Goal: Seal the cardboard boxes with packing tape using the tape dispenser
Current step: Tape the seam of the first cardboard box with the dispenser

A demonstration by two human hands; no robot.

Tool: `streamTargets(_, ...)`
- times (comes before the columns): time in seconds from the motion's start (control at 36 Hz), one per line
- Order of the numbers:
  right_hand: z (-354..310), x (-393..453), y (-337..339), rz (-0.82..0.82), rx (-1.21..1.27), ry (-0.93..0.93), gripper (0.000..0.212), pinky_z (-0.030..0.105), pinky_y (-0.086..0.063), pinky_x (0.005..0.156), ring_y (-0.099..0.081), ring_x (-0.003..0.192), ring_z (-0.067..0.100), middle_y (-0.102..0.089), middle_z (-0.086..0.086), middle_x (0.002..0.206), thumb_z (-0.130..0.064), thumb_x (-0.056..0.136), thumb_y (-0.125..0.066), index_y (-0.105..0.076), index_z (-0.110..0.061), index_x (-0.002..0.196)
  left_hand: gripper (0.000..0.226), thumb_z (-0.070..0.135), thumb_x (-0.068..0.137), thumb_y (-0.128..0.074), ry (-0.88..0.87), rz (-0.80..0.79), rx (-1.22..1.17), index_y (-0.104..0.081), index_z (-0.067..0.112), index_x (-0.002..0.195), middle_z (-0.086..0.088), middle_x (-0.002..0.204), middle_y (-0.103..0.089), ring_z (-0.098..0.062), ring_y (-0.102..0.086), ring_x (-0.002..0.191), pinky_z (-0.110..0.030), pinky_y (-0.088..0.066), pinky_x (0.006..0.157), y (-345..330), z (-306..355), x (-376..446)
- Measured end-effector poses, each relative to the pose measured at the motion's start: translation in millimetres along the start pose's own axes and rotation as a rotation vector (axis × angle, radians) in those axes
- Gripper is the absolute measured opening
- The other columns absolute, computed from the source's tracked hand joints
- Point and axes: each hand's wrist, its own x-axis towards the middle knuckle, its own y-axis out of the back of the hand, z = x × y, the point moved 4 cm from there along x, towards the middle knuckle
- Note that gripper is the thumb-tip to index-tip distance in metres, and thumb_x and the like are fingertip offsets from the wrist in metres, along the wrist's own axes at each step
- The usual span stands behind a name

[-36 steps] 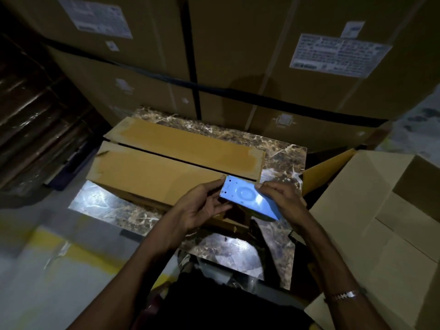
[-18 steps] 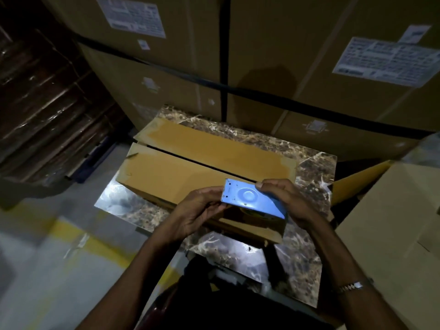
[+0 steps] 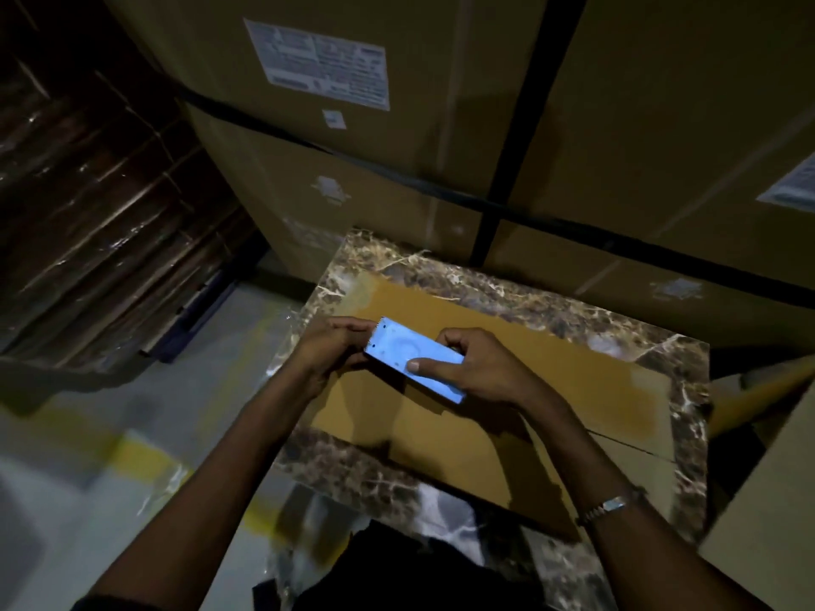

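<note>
A blue tape dispenser (image 3: 408, 359) hangs over the left end of a flat brown cardboard box (image 3: 551, 385) that lies on a marble-patterned table (image 3: 507, 284). My right hand (image 3: 480, 368) grips the dispenser's near end, thumb across its top. My left hand (image 3: 330, 346) holds the toothed far end with its fingertips. The box's two top flaps are shut and meet in a seam, visible at the right (image 3: 630, 443). No tape is visible in this dim light.
Tall strapped cartons (image 3: 397, 125) with white labels stand right behind the table. A larger open cardboard box (image 3: 767, 500) sits at the right. Wrapped dark stacks (image 3: 101, 213) fill the left. The grey floor has a yellow line (image 3: 141, 456).
Both hands carried the dispenser from the box's near right edge toward its left end. My head turned, so the box and table shifted right in view.
</note>
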Motion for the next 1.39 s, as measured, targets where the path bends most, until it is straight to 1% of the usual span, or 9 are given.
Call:
streamTargets(0.11,-22.5,32.7,-13.3,-0.014,-0.073,0.016,0.064,0.034,-0.039,0.056,-0.061,0.062,0.021,-0.064,0.005,0.071,-0.077,0.071,-0.078,-0.063,-0.016,0.077,0.016,-0.010,0.090,-0.069,-0.037,0.122,-0.049,-0.077,-0.008,0.103,-0.016,0.080,-0.077,-0.018,-0.071,0.061,-0.025,-0.059,0.057,44.1,9.0,18.9)
streamTargets(0.31,-10.2,49.3,-20.3,-0.065,-0.075,-0.015,0.062,0.032,-0.034,0.056,-0.048,0.055,0.008,-0.046,-0.008,0.059,-0.073,0.074,-0.080,-0.053,-0.018,0.066,0.009,-0.005,0.088,-0.077,-0.008,0.167,-0.139,-0.080,-0.002,0.095,-0.022,0.097,-0.079,-0.024,-0.077,0.079,-0.031,-0.065,0.077,98.1,-15.1,44.6)
streamTargets(0.58,-15.3,70.6,-23.6,0.068,-0.179,-0.066,0.080,0.033,-0.030,0.054,-0.045,0.052,0.011,-0.043,0.000,0.060,-0.084,0.067,-0.075,-0.053,-0.007,0.072,0.009,-0.005,0.090,-0.074,-0.073,0.244,-0.252,-0.079,0.002,0.092,-0.014,0.082,-0.077,-0.019,-0.070,0.069,-0.023,-0.059,0.065,90.6,-37.5,66.8)
streamTargets(0.72,-16.3,75.9,-31.4,0.075,-0.259,-0.094,0.073,0.033,-0.028,0.052,-0.040,0.048,0.008,-0.039,-0.007,0.053,-0.083,0.066,-0.076,-0.048,-0.016,0.062,0.013,-0.008,0.092,-0.068,-0.099,0.310,-0.197,-0.076,0.001,0.090,-0.008,0.074,-0.072,-0.012,-0.065,0.061,-0.019,-0.054,0.059,88.1,-45.0,64.9)
streamTargets(0.92,-20.0,80.3,-39.4,0.125,-0.358,-0.140,0.074,0.035,-0.027,0.054,-0.039,0.049,0.012,-0.037,-0.005,0.055,-0.086,0.065,-0.070,-0.046,-0.016,0.063,0.012,-0.005,0.090,-0.073,-0.085,0.298,-0.168,-0.081,0.003,0.096,-0.007,0.078,-0.075,-0.011,-0.062,0.061,-0.021,-0.051,0.056,85.2,-55.9,70.6)
streamTargets(1.17,-30.0,83.7,-46.3,0.111,-0.435,-0.189,0.073,0.036,-0.030,0.055,-0.049,0.056,0.016,-0.047,0.002,0.060,-0.086,0.067,-0.068,-0.060,-0.013,0.073,0.012,0.003,0.090,-0.078,-0.034,0.305,-0.200,-0.082,0.014,0.095,0.000,0.081,-0.080,-0.010,-0.070,0.064,-0.019,-0.053,0.053,81.8,-69.6,68.9)
streamTargets(1.31,-27.2,85.5,-47.6,0.080,-0.442,-0.202,0.089,0.039,-0.051,0.066,-0.064,0.078,0.019,-0.071,0.007,0.091,-0.090,0.065,-0.063,-0.072,-0.010,0.102,0.024,0.026,0.087,-0.085,0.195,0.284,-0.114,-0.075,0.007,0.100,-0.007,0.088,-0.071,-0.023,-0.059,0.074,-0.029,-0.046,0.056,98.7,-100.9,73.0)
streamTargets(1.33,-27.1,85.6,-47.6,0.078,-0.442,-0.196,0.091,0.040,-0.053,0.070,-0.065,0.080,0.019,-0.072,0.007,0.096,-0.090,0.065,-0.063,-0.072,-0.009,0.105,0.026,0.025,0.087,-0.085,0.175,0.308,-0.065,-0.075,0.006,0.102,-0.005,0.088,-0.073,-0.022,-0.063,0.076,-0.033,-0.051,0.064,101.4,-104.1,71.7)
streamTargets(1.39,-27.4,85.7,-46.8,0.074,-0.424,-0.195,0.096,0.046,-0.057,0.084,-0.067,0.095,0.024,-0.072,0.010,0.111,-0.089,0.066,-0.064,-0.069,-0.006,0.115,0.024,0.019,0.092,-0.080,-0.064,0.397,0.090,-0.076,0.008,0.112,0.005,0.089,-0.076,-0.002,-0.071,0.078,-0.031,-0.057,0.080,102.5,-95.2,59.8)
